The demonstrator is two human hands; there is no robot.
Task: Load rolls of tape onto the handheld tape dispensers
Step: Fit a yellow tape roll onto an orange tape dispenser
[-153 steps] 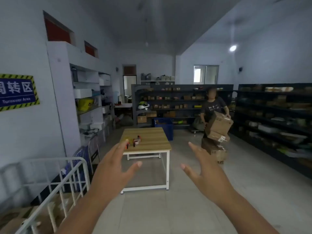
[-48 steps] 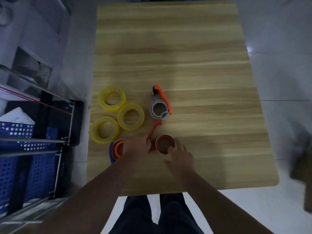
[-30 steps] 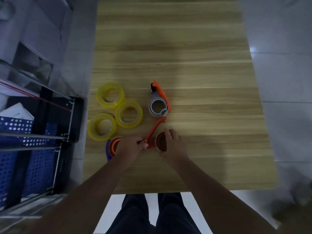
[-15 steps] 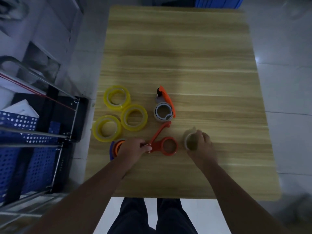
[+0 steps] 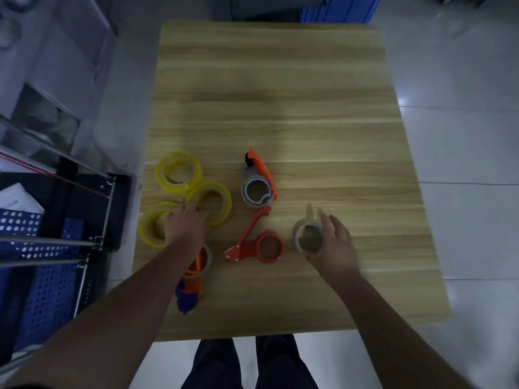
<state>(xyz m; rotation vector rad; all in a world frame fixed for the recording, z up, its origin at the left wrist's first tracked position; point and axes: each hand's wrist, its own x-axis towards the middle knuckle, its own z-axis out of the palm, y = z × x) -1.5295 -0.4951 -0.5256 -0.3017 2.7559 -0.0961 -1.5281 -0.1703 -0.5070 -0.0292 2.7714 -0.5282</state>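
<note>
An empty orange tape dispenser (image 5: 254,242) lies on the wooden table (image 5: 280,108). My right hand (image 5: 332,242) grips a spent tape core (image 5: 307,238) just right of it. My left hand (image 5: 185,224) rests with its fingers on two of the three yellow tape rolls, one (image 5: 217,202) to its right and one (image 5: 153,224) to its left; the third (image 5: 178,171) sits farther back. A second orange dispenser (image 5: 259,182) carries a grey core. A third dispenser (image 5: 195,272), orange with a purple end, lies under my left forearm.
A metal rack with blue perforated bins (image 5: 42,248) stands against the table's left side. A blue crate (image 5: 337,8) sits beyond the far edge. My legs (image 5: 247,363) are at the near edge. Grey tiled floor lies to the right.
My right hand pulled the spent core out of the near dispenser and moved it right. My left hand let go of that dispenser's handle and went up-left onto the yellow rolls.
</note>
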